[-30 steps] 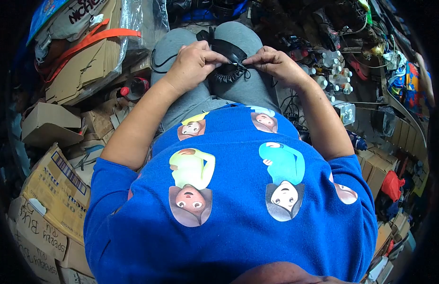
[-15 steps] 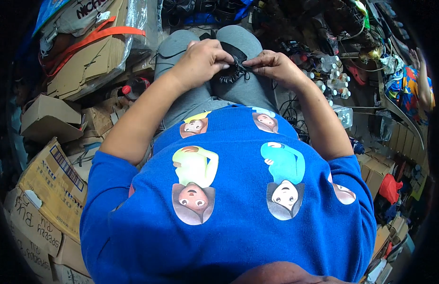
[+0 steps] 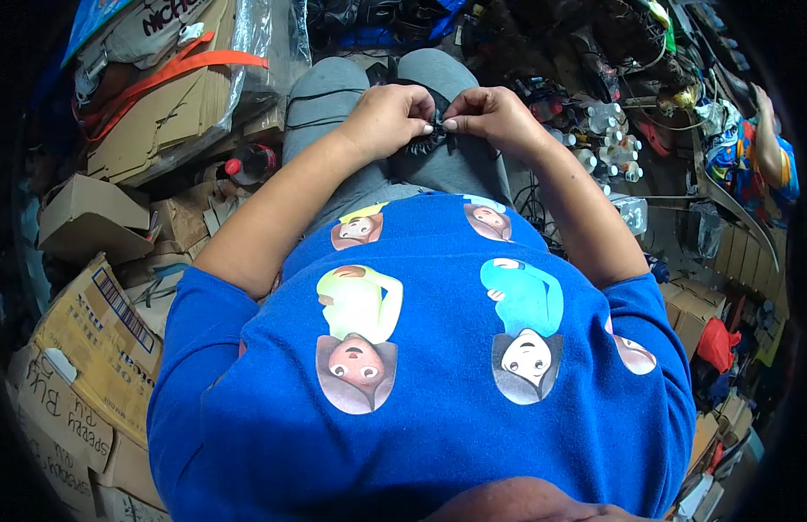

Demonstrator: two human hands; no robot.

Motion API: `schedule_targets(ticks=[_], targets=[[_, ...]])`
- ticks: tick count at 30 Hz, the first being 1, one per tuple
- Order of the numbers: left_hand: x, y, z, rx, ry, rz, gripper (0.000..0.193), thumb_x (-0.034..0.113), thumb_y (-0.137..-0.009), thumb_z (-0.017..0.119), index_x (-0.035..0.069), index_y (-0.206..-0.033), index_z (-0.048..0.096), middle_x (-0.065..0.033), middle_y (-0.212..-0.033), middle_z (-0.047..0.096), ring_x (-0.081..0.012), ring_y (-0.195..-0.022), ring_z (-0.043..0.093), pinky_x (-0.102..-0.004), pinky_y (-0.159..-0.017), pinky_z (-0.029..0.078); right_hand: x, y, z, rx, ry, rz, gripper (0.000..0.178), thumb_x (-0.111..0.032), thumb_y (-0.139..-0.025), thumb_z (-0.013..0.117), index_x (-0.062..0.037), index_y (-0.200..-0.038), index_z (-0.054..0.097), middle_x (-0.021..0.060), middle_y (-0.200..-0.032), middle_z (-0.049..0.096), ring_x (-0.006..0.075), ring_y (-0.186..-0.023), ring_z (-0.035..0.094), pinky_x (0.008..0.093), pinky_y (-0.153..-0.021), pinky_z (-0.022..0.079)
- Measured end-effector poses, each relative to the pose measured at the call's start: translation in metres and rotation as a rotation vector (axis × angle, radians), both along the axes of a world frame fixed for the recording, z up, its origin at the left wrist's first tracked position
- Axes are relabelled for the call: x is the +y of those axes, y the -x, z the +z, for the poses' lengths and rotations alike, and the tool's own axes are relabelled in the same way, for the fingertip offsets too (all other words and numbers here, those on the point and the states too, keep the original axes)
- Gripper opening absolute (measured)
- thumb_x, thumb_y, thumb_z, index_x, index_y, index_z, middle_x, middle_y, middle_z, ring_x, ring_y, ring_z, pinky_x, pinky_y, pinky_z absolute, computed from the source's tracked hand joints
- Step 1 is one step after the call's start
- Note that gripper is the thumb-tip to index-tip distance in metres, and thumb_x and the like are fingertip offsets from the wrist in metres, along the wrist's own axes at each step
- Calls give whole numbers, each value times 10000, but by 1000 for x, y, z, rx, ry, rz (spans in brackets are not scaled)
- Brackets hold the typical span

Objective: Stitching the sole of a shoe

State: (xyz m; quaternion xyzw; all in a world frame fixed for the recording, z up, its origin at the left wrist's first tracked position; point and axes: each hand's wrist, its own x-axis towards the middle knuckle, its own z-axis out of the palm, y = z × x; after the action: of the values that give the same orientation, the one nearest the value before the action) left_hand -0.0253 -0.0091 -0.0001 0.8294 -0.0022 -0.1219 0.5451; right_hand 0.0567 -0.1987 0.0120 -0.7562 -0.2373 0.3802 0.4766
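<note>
On my lap, over the grey trousers [image 3: 334, 165], lies a black piece with a row of small dark loops [image 3: 421, 145] along its near edge; its exact kind I cannot make out. My left hand [image 3: 390, 115] pinches at its upper edge with thumb and forefinger. Close beside it, my right hand [image 3: 490, 117] is closed in a pinch at the same spot. The fingertips of both hands nearly meet there, hiding part of the piece. A thin black cord [image 3: 330, 94] runs from the left hand across my left thigh.
Flattened cardboard [image 3: 173, 117] with an orange strap and a red-capped bottle [image 3: 247, 163] lie to my left, near an open carton [image 3: 95, 217]. Several clear plastic bottles [image 3: 608, 139] stand at right. Another person's arm [image 3: 769, 143] shows at the far right.
Both hands have come closer together over the black piece. My left hand moved right and lower, and the cord now stretches across the left thigh in longer lines.
</note>
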Motion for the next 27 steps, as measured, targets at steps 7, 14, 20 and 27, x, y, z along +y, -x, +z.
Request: schedule_targets(ticks=[7, 14, 20, 27], targets=[[23, 6, 24, -300, -546, -143, 110, 223, -794, 640, 134, -856, 657, -18, -781, 649, -239, -892, 559, -418, -813, 352, -18, -19, 4, 70, -10, 64, 114, -120, -799, 703, -28, -834, 646, -21, -731, 611, 52, -697, 530, 215, -662, 434], [17, 3, 25, -132, -361, -162, 109, 108, -826, 569, 41, -911, 584, -131, -801, 624, -317, -801, 592, -393, -722, 448, -33, 1, -3, 171, -128, -96, 160, -150, -794, 721, -53, -887, 634, -27, -908, 599, 60, -781, 534, 217, -716, 434], [12, -6, 21, -168, -342, -228, 121, 69, -829, 538, 26, -936, 577, -160, -843, 636, -353, -832, 611, -408, -737, 473, -66, 17, 17, 207, 77, -119, 161, -156, -820, 687, -20, -894, 642, -33, -777, 597, 48, -732, 517, 210, -696, 422], [13, -3, 21, -357, -450, -316, 149, 94, -811, 533, 85, -932, 619, -120, -863, 659, -321, -878, 605, -422, -769, 474, -69, -16, 55, -198, 40, -102, 179, -179, -838, 646, -12, -899, 625, 5, -769, 614, 66, -728, 524, 228, -688, 439]])
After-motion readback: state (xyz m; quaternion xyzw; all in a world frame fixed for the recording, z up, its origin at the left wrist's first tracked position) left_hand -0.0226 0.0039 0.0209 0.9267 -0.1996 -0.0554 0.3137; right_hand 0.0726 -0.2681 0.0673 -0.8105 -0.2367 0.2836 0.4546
